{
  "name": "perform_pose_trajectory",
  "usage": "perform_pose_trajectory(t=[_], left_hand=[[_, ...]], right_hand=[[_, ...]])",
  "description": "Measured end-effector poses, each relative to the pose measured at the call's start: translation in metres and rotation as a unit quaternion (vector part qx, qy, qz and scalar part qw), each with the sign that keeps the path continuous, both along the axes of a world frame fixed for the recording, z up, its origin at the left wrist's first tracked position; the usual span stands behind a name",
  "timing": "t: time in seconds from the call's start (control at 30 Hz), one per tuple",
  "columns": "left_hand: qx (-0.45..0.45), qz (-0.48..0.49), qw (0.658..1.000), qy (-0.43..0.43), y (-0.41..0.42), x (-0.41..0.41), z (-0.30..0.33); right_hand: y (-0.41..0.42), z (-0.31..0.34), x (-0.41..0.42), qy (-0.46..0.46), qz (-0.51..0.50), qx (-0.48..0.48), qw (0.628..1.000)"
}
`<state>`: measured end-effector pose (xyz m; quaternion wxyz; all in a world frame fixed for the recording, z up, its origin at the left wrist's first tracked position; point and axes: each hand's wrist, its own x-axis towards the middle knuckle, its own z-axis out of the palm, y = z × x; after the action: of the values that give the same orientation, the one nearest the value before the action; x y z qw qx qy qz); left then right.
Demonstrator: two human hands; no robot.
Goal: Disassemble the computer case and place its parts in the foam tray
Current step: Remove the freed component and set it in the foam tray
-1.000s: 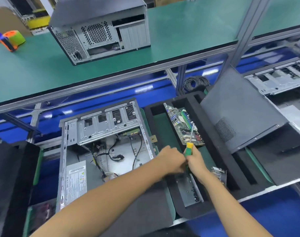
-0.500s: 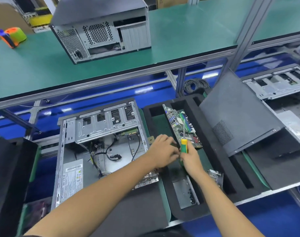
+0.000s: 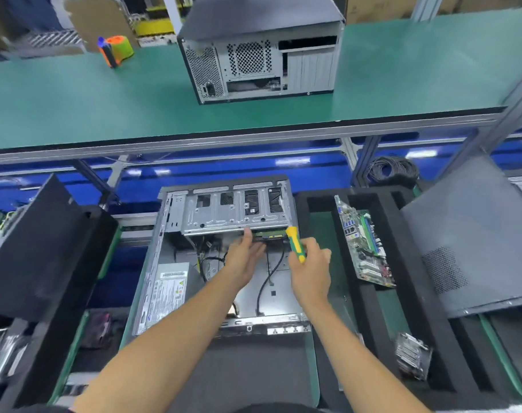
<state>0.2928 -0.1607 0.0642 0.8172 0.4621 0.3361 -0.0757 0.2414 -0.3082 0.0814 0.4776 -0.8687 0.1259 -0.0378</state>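
An opened grey computer case (image 3: 176, 231) lies on its side in front of me, its drive cage (image 3: 233, 213) at the far end, a power supply (image 3: 164, 290) at the left and black cables inside. My left hand (image 3: 243, 257) reaches into the case with straight fingers, fingertips at the lower edge of the drive cage. My right hand (image 3: 310, 269) grips a yellow-green screwdriver (image 3: 295, 244) whose shaft points up at the cage's right end. To the right is the black foam tray (image 3: 402, 281), holding a green motherboard (image 3: 364, 245) and a metal part (image 3: 413, 356).
A grey side panel (image 3: 474, 242) leans on the tray's right side. Another closed case (image 3: 259, 52) stands on the green upper bench (image 3: 105, 99), with an orange-green tape roll (image 3: 116, 50) to its left. Black foam blocks (image 3: 39, 248) sit at my left. A cable coil (image 3: 391, 169) lies behind the tray.
Both hands have moved left from over the foam tray to the open case. The left hand has opened and reached to the drive cage; the right still holds the screwdriver.
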Motion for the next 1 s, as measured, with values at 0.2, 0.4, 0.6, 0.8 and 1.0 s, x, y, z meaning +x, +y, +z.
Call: perform_pose_trajectory(t=[0.2,0.4,0.6,0.8,1.0], left_hand=[[-0.015,0.003,0.999,-0.034,-0.003,0.010,0.000],[-0.024,0.009,0.999,-0.026,-0.002,-0.002,-0.002],[-0.002,-0.081,0.997,0.010,0.016,-0.032,0.013],[0.061,-0.110,0.992,0.020,0.050,-0.070,0.034],[0.261,-0.094,0.961,0.000,0.093,-0.103,0.047]], right_hand=[[0.002,-0.003,-0.001,-0.054,0.021,-0.099,0.993],[0.002,-0.005,0.000,-0.063,0.024,-0.118,0.991],[0.000,-0.008,-0.002,-0.089,0.007,-0.092,0.992],[-0.001,-0.008,-0.004,-0.102,0.002,-0.092,0.990],[0.005,-0.005,-0.013,-0.153,0.093,-0.235,0.955]])
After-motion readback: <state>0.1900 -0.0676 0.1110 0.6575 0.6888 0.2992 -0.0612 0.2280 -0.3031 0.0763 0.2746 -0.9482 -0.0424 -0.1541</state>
